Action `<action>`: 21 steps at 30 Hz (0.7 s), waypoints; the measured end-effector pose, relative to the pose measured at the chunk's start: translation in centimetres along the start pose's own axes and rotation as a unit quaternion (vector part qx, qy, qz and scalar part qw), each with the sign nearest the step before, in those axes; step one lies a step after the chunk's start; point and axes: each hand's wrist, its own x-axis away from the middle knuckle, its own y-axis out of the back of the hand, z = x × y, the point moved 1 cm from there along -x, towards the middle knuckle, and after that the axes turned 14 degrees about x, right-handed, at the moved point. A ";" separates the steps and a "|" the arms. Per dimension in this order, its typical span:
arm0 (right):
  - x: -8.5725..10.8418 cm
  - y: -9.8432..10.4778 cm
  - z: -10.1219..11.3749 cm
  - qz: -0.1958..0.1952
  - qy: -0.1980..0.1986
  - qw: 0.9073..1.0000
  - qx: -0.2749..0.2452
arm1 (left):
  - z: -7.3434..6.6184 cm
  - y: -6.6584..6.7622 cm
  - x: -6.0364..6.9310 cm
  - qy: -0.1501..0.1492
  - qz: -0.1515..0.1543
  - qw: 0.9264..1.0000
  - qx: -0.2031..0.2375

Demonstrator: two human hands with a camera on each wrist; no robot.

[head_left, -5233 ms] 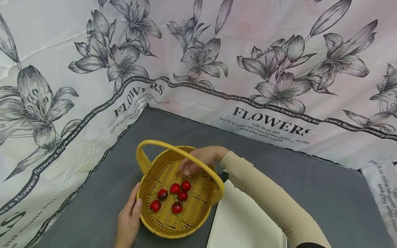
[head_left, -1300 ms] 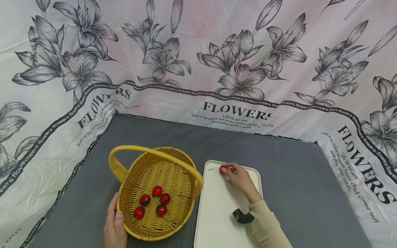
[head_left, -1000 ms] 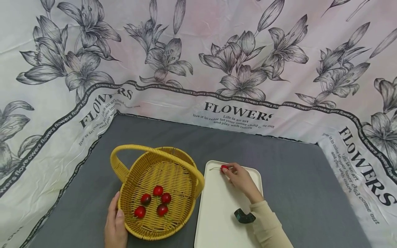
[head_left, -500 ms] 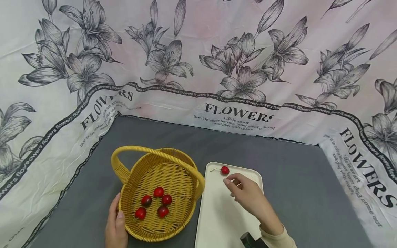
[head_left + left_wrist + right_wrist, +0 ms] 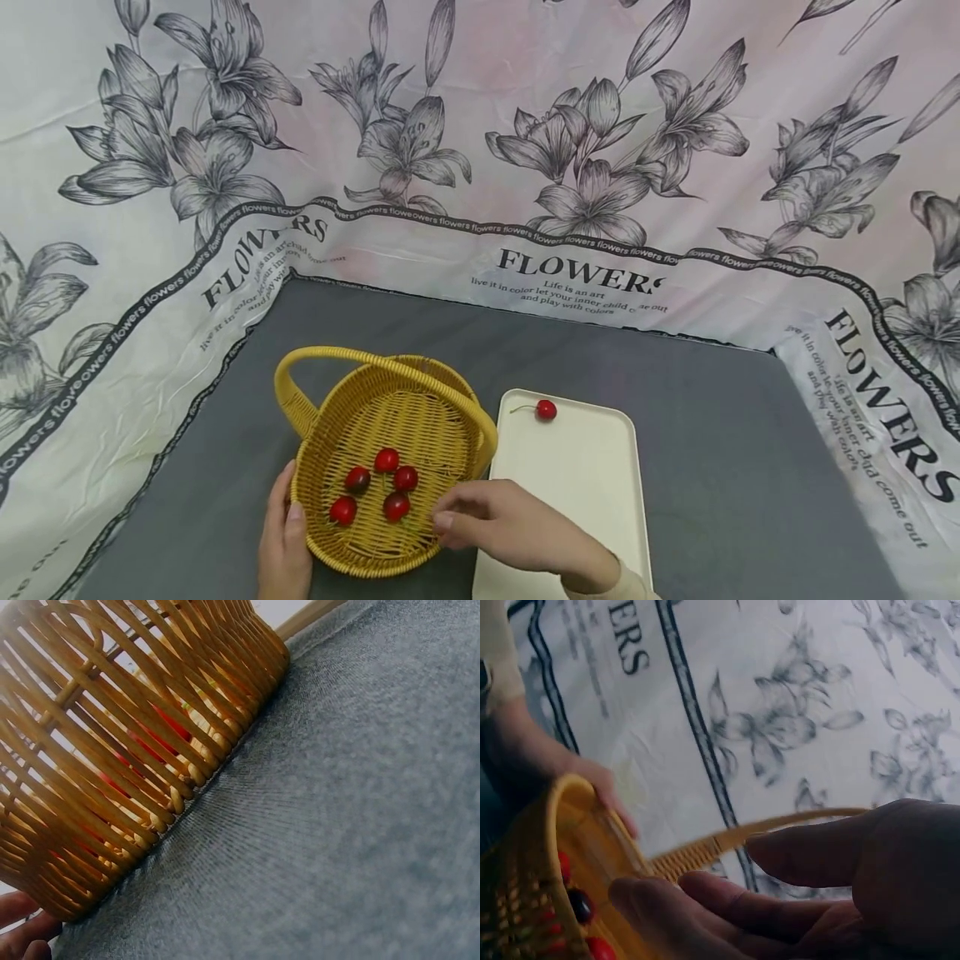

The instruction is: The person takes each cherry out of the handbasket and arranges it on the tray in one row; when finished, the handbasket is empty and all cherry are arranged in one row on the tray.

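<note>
A yellow woven basket (image 5: 442, 433) with an arched handle holds several red cherries (image 5: 396, 506), some of them darker. My left hand (image 5: 287, 533) lies against its left rim, thumb on the near side and fingers outside; in the left wrist view the fingertips (image 5: 26, 930) touch the basket wall (image 5: 135, 750) low down. Over the basket's right rim hovers my right hand (image 5: 517, 529), fingers loosely bent with nothing between them, a short way right of the cherries. One cherry (image 5: 546, 409) with its stem pointing left lies on the white tray (image 5: 570, 450), near the far edge.
The basket and the tray stand side by side on a grey table (image 5: 720, 467). A white cloth (image 5: 420, 258) printed with flowers and lettering hangs behind and along both sides of the table. The basket's handle arches above its opening.
One cherry went from the basket to the tray, where my right hand let it go. That hand has since moved left and nearer, over the basket's rim. My left hand stays at the basket.
</note>
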 end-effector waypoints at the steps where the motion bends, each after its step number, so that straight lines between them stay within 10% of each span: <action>1: -0.7 -0.2 0.2 0.013 0.002 1.000 -0.006 | 0.0 0.0 -0.1 0.001 0.002 1.000 0.001; 13: -9.5 -1.4 1.3 0.132 -0.102 0.978 -0.128 | 0.1 -0.4 0.0 0.007 -0.001 1.000 0.003; 21: -12.9 -3.0 0.6 0.121 -0.147 0.980 -0.059 | 0.3 0.0 0.1 -0.007 -0.008 1.000 -0.004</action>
